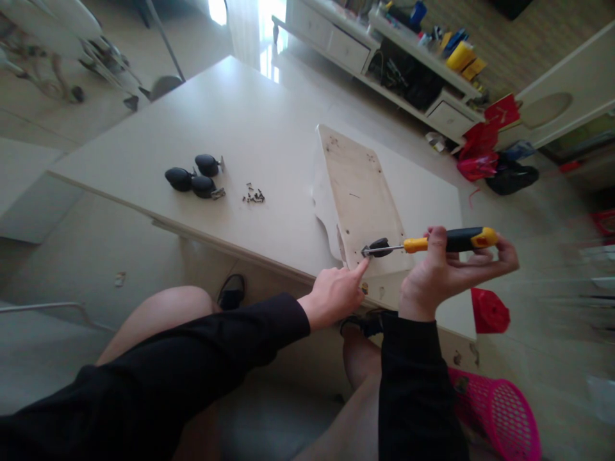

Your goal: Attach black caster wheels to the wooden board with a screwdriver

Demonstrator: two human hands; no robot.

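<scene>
Gripping the screwdriver (464,240) in the right hand (442,275), right of centre! Holding its tip at the black caster (381,247) on the white panel (365,192); pointing there with the left hand (336,296), can't tell if pinching. Beyond, left of centre, spotting screws (257,197) and three more casters (179,180).

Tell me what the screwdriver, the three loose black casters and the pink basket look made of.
Screwdriver: straight grey shaft, likely steel; smooth black-and-yellow handle, probably plastic, perhaps part rubber.
Loose casters: dark, smooth wheels with a soft sheen, likely plastic; their grey mounting plates look metallic.
Pink basket: evenly coloured lattice with regular holes, suggesting moulded plastic.
</scene>
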